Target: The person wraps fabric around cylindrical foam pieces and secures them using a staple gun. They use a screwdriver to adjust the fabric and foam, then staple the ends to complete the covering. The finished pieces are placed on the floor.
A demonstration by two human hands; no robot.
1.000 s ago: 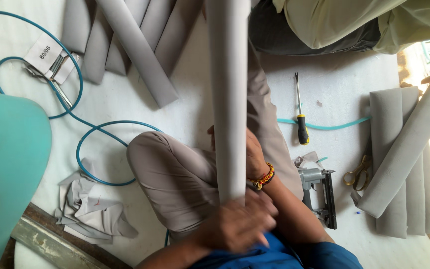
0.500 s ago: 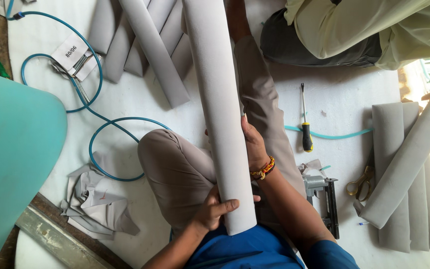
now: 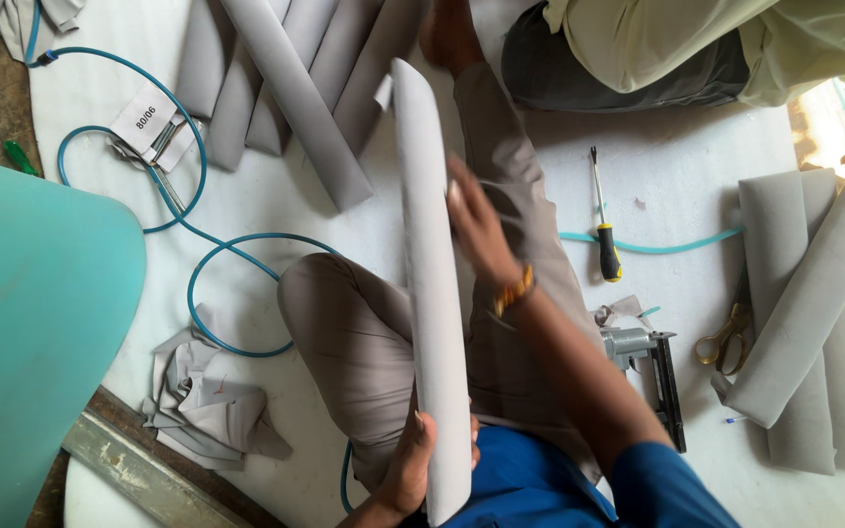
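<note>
I sit on the white floor with a long grey fabric-covered piece held over my bent legs, its far end tilted up and left. My left hand grips its near end from below. My right hand, with a beaded bracelet at the wrist, lies against its right edge about halfway up, fingers along the edge, slightly blurred.
A pneumatic stapler lies by my right arm, with a yellow-handled screwdriver and scissors further right. Grey covered pieces are stacked at the top and right. A blue hose, fabric scraps, a teal panel and another seated person surround me.
The grey piece has tipped and swung left, and its top end is now in view. My right hand slid up its right edge; my left hand keeps the near end.
</note>
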